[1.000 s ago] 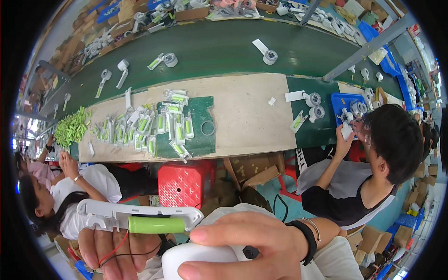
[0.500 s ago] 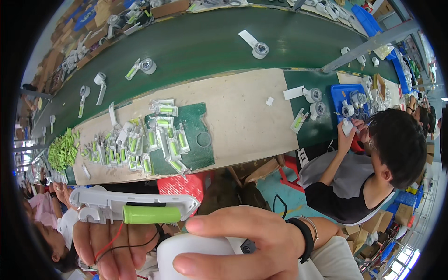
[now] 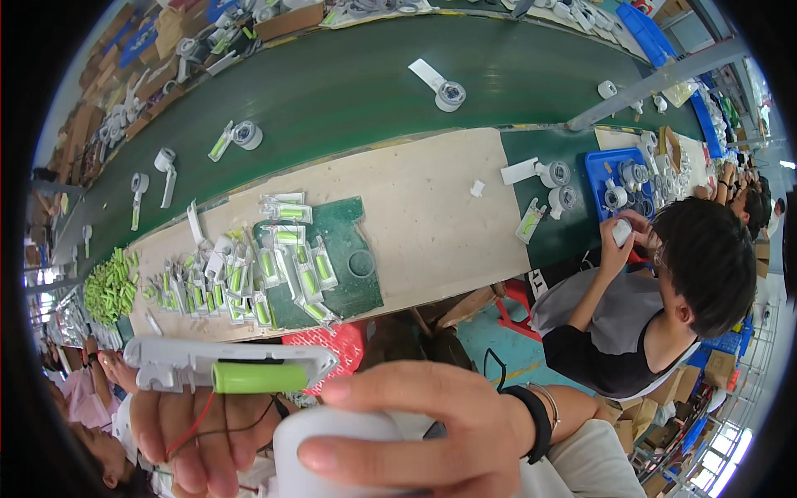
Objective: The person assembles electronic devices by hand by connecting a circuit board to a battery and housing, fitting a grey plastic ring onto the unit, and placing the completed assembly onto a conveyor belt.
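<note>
My left hand (image 3: 195, 440) is closed on a white plastic handle shell (image 3: 232, 355), long and open-sided, held up close in front of me. A green battery cell (image 3: 260, 378) sits along the shell's lower edge, and a thin red wire (image 3: 193, 427) and a dark one run down across my fingers. Beside it my right hand (image 3: 448, 427), with a black band and a bracelet at the wrist, grips a rounded white plastic housing (image 3: 332, 448). Its thumb and fingers lie over the housing's right side. The housing's lower part is cut off by the picture's edge.
Several handle shells with green cells (image 3: 237, 274) lie on the bench board (image 3: 432, 207), beside a heap of green cells (image 3: 110, 286). Beyond runs a green conveyor belt (image 3: 332, 91) carrying white fan parts (image 3: 449, 95). At right a co-worker (image 3: 664, 290) sits by a blue tray (image 3: 594, 170).
Both my hands and their parts have shifted slightly left. The fan parts on the belt have moved left. The co-worker's hands have turned a white piece.
</note>
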Action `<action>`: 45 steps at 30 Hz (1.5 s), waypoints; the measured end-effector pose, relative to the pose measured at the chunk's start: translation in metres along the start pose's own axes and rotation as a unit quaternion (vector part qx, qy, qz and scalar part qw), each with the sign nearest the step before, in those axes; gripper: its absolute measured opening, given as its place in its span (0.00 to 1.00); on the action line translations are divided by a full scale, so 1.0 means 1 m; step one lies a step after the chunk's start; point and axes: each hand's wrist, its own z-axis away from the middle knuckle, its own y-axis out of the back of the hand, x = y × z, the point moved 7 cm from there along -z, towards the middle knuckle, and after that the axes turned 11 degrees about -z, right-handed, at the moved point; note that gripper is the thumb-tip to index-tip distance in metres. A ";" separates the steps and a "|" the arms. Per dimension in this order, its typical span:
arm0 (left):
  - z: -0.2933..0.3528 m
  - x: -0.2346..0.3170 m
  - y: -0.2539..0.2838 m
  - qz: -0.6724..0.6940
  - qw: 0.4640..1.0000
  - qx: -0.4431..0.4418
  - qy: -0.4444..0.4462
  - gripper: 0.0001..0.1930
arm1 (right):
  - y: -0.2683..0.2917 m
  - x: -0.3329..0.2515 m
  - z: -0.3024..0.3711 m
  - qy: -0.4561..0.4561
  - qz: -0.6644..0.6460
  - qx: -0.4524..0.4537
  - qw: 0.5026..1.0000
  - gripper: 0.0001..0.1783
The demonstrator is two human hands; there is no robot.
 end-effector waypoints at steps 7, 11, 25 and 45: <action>-0.052 -0.064 0.073 -0.218 0.960 0.131 0.117 0.14 | 0.036 0.149 0.091 -0.469 0.041 -0.081 0.879 0.39; -0.098 -0.119 0.176 -0.262 0.943 0.102 0.177 0.11 | 0.037 0.231 0.139 -0.514 0.089 -0.089 0.848 0.38; -0.177 -0.136 0.317 -0.376 0.813 0.357 0.264 0.15 | 0.016 0.434 0.226 -0.529 0.174 -0.065 0.828 0.34; 0.061 -0.119 0.176 -0.133 0.851 0.193 0.470 0.11 | 0.223 0.190 0.249 -0.553 0.404 -0.070 0.725 0.15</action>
